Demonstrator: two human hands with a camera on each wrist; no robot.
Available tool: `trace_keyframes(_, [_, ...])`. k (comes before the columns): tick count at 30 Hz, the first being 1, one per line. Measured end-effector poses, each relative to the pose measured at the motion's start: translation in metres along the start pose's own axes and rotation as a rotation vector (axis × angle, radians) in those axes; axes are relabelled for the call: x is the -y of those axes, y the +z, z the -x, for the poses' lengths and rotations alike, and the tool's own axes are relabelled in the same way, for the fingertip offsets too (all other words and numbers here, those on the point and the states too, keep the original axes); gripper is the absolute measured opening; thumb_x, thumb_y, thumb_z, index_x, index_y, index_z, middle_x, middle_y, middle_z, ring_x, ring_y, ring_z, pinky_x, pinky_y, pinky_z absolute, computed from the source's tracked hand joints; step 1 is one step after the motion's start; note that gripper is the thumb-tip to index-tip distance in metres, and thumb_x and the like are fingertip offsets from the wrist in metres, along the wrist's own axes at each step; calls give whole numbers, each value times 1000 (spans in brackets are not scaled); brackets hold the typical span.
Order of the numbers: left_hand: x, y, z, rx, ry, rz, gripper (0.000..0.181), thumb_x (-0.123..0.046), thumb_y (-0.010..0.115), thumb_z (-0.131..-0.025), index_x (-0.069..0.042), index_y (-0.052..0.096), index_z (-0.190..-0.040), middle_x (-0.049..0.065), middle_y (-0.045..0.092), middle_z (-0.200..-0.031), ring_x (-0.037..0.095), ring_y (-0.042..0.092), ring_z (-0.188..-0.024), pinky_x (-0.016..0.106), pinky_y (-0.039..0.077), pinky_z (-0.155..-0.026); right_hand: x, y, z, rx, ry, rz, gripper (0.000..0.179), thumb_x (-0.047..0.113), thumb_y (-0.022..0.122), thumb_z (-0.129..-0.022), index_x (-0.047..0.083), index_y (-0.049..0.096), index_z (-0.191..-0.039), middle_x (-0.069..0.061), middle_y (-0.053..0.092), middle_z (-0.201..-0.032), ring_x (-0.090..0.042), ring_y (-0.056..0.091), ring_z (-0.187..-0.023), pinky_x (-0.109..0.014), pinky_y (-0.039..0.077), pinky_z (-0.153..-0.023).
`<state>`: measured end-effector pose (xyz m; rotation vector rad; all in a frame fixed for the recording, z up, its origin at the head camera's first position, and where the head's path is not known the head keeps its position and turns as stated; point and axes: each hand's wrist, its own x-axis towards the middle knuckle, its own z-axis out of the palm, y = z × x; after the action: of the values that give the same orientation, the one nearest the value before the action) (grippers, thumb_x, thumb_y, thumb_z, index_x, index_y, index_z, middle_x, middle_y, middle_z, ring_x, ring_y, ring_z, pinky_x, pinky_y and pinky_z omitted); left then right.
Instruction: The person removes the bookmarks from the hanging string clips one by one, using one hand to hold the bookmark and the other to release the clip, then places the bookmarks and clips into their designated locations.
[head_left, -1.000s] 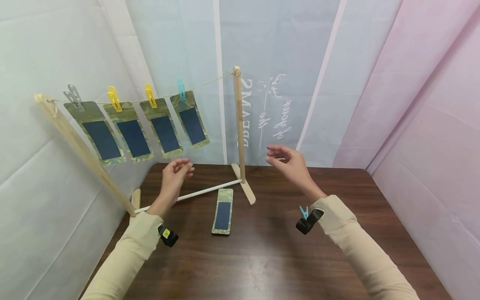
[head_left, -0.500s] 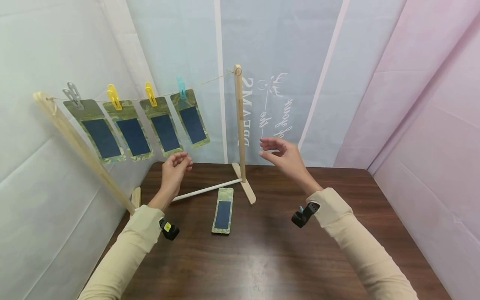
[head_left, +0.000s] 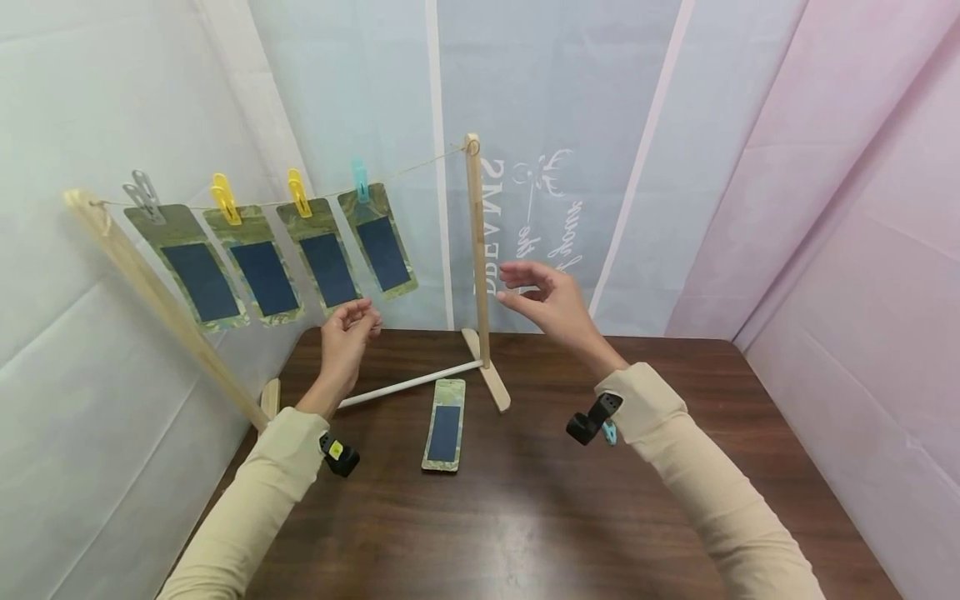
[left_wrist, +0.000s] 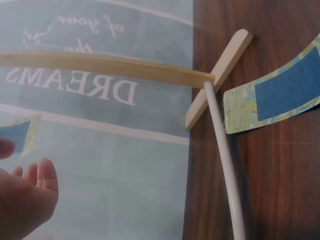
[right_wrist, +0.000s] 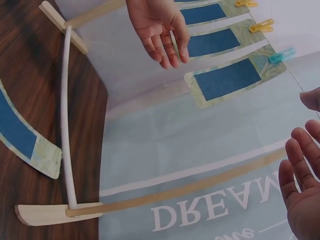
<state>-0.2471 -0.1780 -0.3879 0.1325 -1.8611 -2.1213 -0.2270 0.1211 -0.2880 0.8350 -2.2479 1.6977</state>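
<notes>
My left hand (head_left: 345, 346) hovers by the lower ends of the hanging cards, its fingers loosely curled and holding nothing. My right hand (head_left: 553, 310) is raised just right of the wooden post (head_left: 480, 250), with thumb and fingers apart and nothing between them. Several green patterned cards with dark blue panels hang from the string; the rightmost card (head_left: 386, 254) is held by a light blue clothespin (head_left: 362, 182). Yellow clothespins (head_left: 299, 193) and a grey clothespin (head_left: 145, 198) hold the others. A matching card (head_left: 446, 433) lies on the table below, between the hands.
The string (head_left: 427, 164) runs from the left post (head_left: 165, 300) to the right one. A white rod (head_left: 408, 386) joins the posts low down. Another blue clothespin (head_left: 610, 432) lies on the brown table (head_left: 510, 533), partly behind the right wrist camera. Fabric walls surround the table.
My right hand has moved left and upward, towards the right post. My left hand has risen slightly. The hanging cards and the card on the table stay in place.
</notes>
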Motion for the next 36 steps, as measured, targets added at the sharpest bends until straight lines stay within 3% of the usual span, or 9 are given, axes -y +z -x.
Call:
trace_keyframes(13, [2,-2,-2,11,-21,-18,35,-7,61,-95,6,52,-126,17,57,-117,15,61,-92,30,53,-86,10,-1,-15,27,-39,-4,35,-3,68,-87,-9,60,-120,-25,62,-115,-30,60,-104,-45,52,-87])
trace_keyframes(24, [-2,3,-7,52,-40,34,38,-8,62,-95,4,50,-130,16,55,-122,19,60,-101,26,52,-87,28,0,-34,40,-77,10,38,-1,68,-87,-10,58,-123,-23,62,-116,-29,60,-105,-44,52,-88])
trace_keyframes(31, [-2,8,-14,69,-40,52,40,-7,64,-94,4,49,-130,13,55,-119,12,59,-97,34,49,-95,4,7,-56,53,-66,-15,41,9,72,-87,1,61,-126,-12,64,-118,-21,60,-106,-37,51,-88])
trace_keyframes(36, [-1,10,-16,53,-50,56,37,-3,63,-94,3,50,-128,10,55,-116,14,59,-98,36,49,-95,7,17,-67,49,-107,-30,39,12,74,-87,2,63,-123,-10,65,-116,-19,61,-103,-35,52,-87])
